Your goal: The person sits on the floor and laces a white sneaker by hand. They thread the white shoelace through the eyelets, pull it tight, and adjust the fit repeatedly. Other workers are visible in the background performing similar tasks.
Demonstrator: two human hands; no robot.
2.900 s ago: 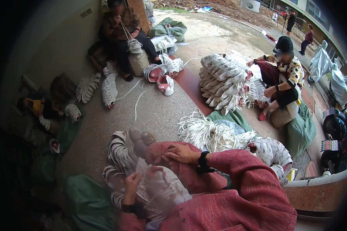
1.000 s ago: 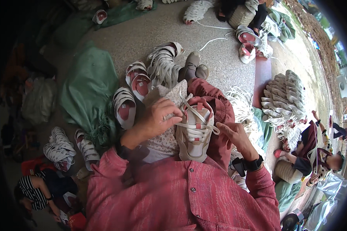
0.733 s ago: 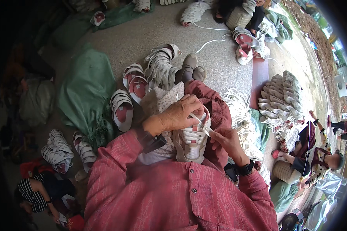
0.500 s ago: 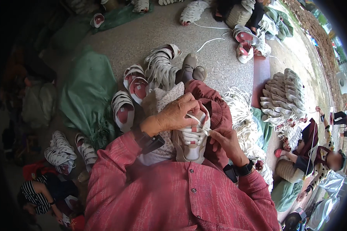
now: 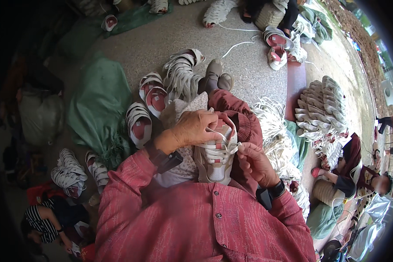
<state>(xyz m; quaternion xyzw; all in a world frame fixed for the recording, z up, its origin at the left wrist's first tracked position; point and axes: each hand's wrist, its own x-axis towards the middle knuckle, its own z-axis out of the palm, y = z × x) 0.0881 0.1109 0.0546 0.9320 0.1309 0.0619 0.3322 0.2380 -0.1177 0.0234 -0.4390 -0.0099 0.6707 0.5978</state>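
A beige and white sneaker (image 5: pixel 216 169) with a reddish lining lies on my lap, toe toward me. White shoelace (image 5: pixel 217 153) crosses its front in several rows. My left hand (image 5: pixel 197 127) is closed over the sneaker's upper left side, with a stretch of lace running out from under its curled fingers. At the sneaker's right edge my right hand (image 5: pixel 256 162) is closed, thumb and forefinger pinching the lace. Patterned cloth (image 5: pixel 185 150) lies under my left wrist. The lace inside my left fingers is mostly hidden.
Loose white laces (image 5: pixel 273 131) hang in a bundle on my right. Shoe uppers (image 5: pixel 182 72) stand in a row ahead, with more (image 5: pixel 139 124) at the left by a green sack (image 5: pixel 99 102). Stacked uppers (image 5: pixel 321 107) stand farther right. Other people (image 5: pixel 52 218) sit around.
My right hand has shifted slightly, its fingers curling more at the sneaker's edge. My left hand has barely moved. The person at the far right has lowered a raised arm.
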